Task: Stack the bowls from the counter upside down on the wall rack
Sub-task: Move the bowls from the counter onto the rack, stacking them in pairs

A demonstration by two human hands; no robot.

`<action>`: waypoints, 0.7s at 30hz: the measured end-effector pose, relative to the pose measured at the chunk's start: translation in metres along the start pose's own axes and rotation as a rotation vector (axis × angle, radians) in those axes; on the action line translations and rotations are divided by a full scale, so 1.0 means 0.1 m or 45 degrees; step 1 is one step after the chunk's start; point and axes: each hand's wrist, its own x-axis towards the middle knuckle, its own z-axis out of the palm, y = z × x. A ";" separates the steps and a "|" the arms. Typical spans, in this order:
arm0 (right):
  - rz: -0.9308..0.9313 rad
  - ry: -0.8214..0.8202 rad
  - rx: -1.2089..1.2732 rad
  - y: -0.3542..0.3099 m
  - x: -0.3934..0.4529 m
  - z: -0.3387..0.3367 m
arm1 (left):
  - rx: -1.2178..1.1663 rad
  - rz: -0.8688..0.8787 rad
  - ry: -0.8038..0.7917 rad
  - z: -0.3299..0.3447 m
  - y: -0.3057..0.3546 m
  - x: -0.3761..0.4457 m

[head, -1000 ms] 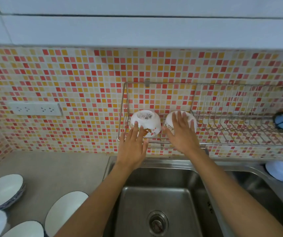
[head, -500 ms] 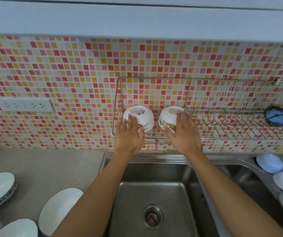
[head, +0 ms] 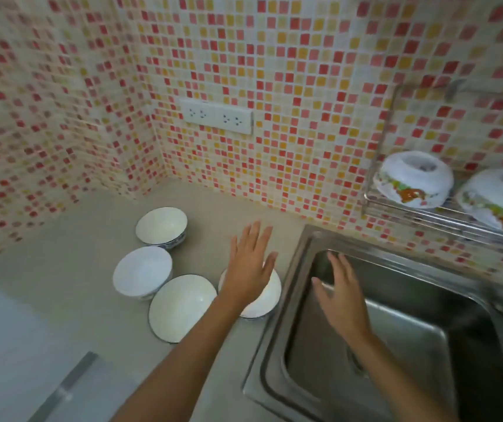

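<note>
- Steel rack (head: 445, 216) on the tiled wall at right, with two patterned bowls upside down on it: one (head: 413, 179) at its left end, another (head: 499, 197) just beside it, partly cut off by the frame edge.
- Four white bowls upright on the counter (head: 70, 287), clustered near the sink (head: 396, 324): back bowl (head: 161, 227), left bowl (head: 142, 271), front bowl (head: 180, 306), and a fourth (head: 263, 303) next to the sink rim.
- Left hand (head: 248, 266) flat, fingers spread and released, above the fourth bowl and partly hiding it; contact unclear.
- Right hand (head: 343, 295) over the sink basin, fingers loose and apart, holding nothing.
- White socket strip (head: 217, 116) on the wall above the bowls.
</note>
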 end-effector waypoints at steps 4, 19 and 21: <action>-0.052 -0.144 0.100 -0.62 0.14 0.42 | 0.012 -0.267 0.162 -0.27 -0.78 -0.14; 0.082 -0.734 -0.470 -2.29 0.70 2.25 | -0.429 -1.294 -0.009 -0.40 -2.60 -0.64; 0.073 -0.664 -0.463 -2.33 0.69 2.30 | -0.502 -1.313 0.047 -0.43 -2.59 -0.65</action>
